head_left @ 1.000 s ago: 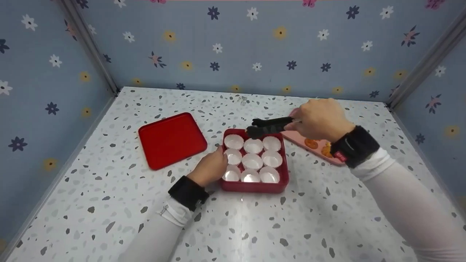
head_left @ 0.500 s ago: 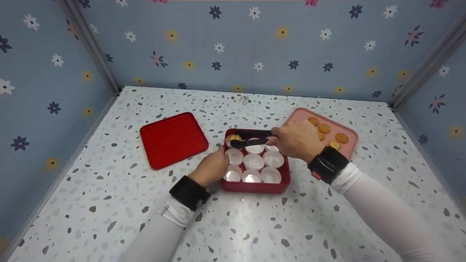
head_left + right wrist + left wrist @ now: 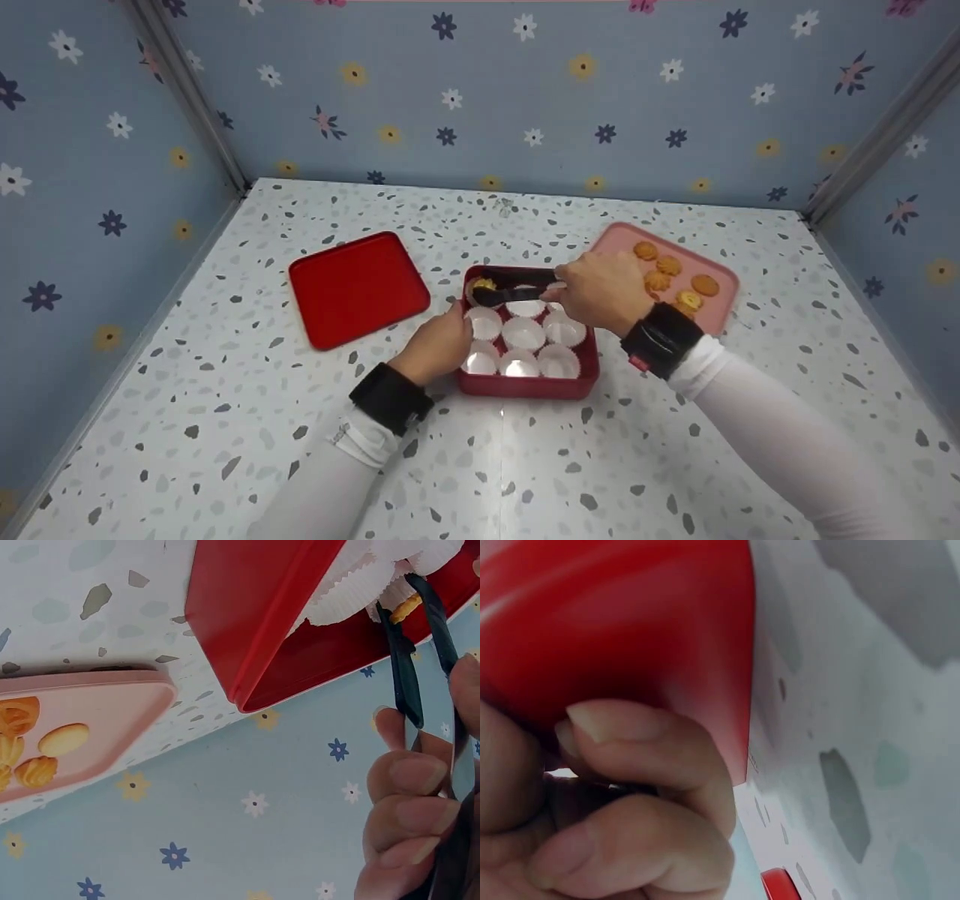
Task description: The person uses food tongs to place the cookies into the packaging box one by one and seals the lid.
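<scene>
A red square box (image 3: 529, 387) holds rows of white paper cups (image 3: 523, 334). My left hand (image 3: 436, 346) grips its left wall; in the left wrist view, curled fingers (image 3: 656, 754) lie against the red side. With my right hand (image 3: 606, 291) I hold black tongs (image 3: 517, 295), reaching over the back row from the right. Their tips are down in the back left cup, on either side of a yellow cookie (image 3: 485, 284). The right wrist view has this cookie (image 3: 406, 608) between the tong tips, among the cup edges.
Behind my right hand lies a pink tray (image 3: 721, 307) with several cookies (image 3: 667, 265), partly covered by that hand. A flat red lid (image 3: 358, 289) rests left of the box. Flower-patterned panels (image 3: 480, 97) enclose the speckled table (image 3: 247, 420).
My right hand has moved left and down from above the tray's near side, bringing the tongs and cookie into the back left cup. My left hand has stayed on the box.
</scene>
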Demonstrator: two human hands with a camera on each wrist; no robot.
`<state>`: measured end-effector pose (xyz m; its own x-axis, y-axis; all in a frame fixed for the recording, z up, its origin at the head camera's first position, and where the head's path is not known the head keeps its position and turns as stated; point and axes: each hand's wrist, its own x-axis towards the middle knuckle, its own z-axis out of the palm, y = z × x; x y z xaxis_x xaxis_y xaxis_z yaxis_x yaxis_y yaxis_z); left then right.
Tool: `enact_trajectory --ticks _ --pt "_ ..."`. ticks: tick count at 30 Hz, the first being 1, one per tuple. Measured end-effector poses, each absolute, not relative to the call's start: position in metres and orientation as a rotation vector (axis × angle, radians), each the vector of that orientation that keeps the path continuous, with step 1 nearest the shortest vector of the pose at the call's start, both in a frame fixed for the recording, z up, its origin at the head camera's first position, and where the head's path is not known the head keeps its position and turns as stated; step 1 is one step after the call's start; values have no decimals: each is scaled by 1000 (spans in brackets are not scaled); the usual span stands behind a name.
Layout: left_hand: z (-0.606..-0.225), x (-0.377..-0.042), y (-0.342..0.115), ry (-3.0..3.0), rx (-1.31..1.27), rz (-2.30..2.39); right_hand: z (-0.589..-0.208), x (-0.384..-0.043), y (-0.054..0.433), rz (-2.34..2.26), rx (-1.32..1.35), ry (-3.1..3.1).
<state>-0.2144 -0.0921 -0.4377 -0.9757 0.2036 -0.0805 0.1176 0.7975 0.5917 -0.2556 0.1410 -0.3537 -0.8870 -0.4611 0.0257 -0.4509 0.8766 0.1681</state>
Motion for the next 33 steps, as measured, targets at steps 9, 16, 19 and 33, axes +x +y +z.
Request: enact_trajectory --ticks 9,16,19,33 --pt "-436 -214 -93 2851 276 922 -352 -258 136 -286 668 -3068" --pt "-435 -213 -93 2845 258 915 -350 -258 135 -268 689 -3047" --pt "-436 -213 -93 2855 272 920 -348 -258 137 -249 725 -3024" --pt "-439 -215 -93 2860 277 941 -317 -250 170 -60 772 -2836"
